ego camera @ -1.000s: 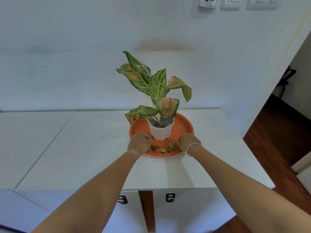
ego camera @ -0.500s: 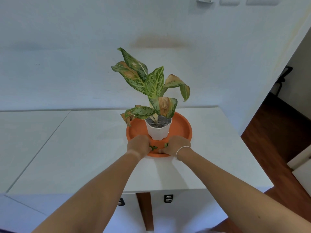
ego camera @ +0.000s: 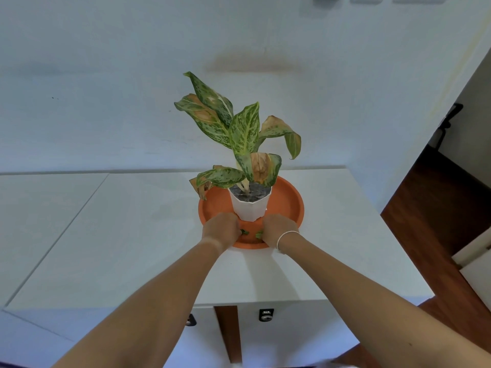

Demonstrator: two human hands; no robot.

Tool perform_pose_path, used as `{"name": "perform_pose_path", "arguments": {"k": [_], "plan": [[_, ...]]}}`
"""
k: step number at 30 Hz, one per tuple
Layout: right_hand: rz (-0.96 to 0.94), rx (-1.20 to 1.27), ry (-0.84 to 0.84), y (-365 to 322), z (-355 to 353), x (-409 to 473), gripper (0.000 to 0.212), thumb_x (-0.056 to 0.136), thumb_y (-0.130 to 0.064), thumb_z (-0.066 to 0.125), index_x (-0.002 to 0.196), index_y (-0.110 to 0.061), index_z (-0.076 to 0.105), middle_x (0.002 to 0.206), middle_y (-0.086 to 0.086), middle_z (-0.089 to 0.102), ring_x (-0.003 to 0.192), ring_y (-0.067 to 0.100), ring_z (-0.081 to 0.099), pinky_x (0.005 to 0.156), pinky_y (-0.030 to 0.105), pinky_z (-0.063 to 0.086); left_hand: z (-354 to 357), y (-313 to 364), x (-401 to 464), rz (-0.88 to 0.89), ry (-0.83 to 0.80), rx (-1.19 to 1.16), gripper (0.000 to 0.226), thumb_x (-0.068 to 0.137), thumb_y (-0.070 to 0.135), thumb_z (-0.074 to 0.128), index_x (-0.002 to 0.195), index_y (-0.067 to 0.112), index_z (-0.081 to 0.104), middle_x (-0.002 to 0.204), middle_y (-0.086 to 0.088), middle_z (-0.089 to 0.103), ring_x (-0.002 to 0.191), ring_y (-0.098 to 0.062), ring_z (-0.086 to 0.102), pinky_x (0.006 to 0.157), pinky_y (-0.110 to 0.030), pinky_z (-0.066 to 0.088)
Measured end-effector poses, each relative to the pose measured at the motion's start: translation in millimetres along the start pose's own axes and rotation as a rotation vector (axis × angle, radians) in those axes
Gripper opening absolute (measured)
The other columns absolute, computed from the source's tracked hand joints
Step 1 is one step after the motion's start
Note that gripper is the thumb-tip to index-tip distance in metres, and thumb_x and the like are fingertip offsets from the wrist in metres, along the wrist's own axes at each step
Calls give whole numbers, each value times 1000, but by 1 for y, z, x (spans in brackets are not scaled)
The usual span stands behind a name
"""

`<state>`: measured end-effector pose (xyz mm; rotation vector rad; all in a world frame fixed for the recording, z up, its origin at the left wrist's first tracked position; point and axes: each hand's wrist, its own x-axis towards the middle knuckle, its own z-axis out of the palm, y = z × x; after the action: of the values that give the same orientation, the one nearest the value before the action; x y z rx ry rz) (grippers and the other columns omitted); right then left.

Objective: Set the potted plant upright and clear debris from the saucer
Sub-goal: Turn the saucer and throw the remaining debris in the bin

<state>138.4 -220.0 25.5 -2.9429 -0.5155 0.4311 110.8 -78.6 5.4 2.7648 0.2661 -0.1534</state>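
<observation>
The potted plant stands upright in its white pot (ego camera: 249, 207), with mottled green and browning leaves (ego camera: 243, 128), on the orange saucer (ego camera: 291, 201). Both my hands are down on the saucer's near part, just in front of the pot. My left hand (ego camera: 221, 229) has its fingers curled over a small green leaf bit (ego camera: 244, 232). My right hand (ego camera: 277, 229), a thin white bracelet at its wrist, curls its fingers over another green leaf bit (ego camera: 259, 235). The fingertips of both hands are hidden under the knuckles.
The saucer sits on a white cabinet top (ego camera: 132, 235) against a white wall (ego camera: 106, 102). The top's right edge drops to a dark wooden floor (ego camera: 438, 208). A seam (ego camera: 79, 213) in the top runs along the left.
Both hands moved inward along the saucer's near rim toward each other and closed over the loose leaf bits. The view came a little nearer to the plant.
</observation>
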Motion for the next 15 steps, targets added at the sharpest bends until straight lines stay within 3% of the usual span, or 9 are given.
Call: {"name": "perform_pose_path", "arguments": {"k": [3, 5, 7, 10, 15], "plan": [[36, 124, -67, 5, -4, 7, 28, 94, -32, 49, 100, -8, 64, 100, 11, 67, 77, 22, 52, 65, 29, 41, 0, -1, 2, 18, 17, -66, 16, 88, 21, 57, 89, 14, 71, 97, -4, 72, 90, -23, 65, 82, -35, 55], [57, 243, -94, 9, -9, 9, 32, 94, -34, 52, 70, -13, 54, 78, 10, 57, 72, 21, 47, 59, 26, 37, 1, -1, 2, 37, 30, -88, 16, 87, 20, 58, 89, 15, 73, 97, -3, 72, 91, -22, 65, 81, -35, 54], [92, 404, -104, 14, -13, 7, 43, 92, -27, 57, 55, -15, 38, 61, 5, 41, 61, 20, 39, 49, 24, 27, 3, 0, 3, 60, 35, -87, 16, 87, 20, 58, 89, 17, 74, 96, -2, 72, 91, -20, 65, 80, -35, 54], [151, 673, -110, 23, -16, 5, 43, 88, -19, 62, 52, -12, 38, 55, 3, 33, 50, 16, 29, 45, 23, 21, 5, 1, 4, 92, 24, -66, 19, 87, 21, 57, 94, 20, 74, 101, 0, 73, 96, -19, 65, 83, -36, 54], [216, 910, -141, 32, -17, 5, 38, 86, -12, 59, 57, -14, 34, 56, 3, 28, 49, 16, 24, 44, 24, 21, 7, 3, 4, 150, 0, 19, 26, 87, 20, 57, 107, 26, 72, 115, 4, 69, 106, -19, 62, 87, -34, 52]]}}
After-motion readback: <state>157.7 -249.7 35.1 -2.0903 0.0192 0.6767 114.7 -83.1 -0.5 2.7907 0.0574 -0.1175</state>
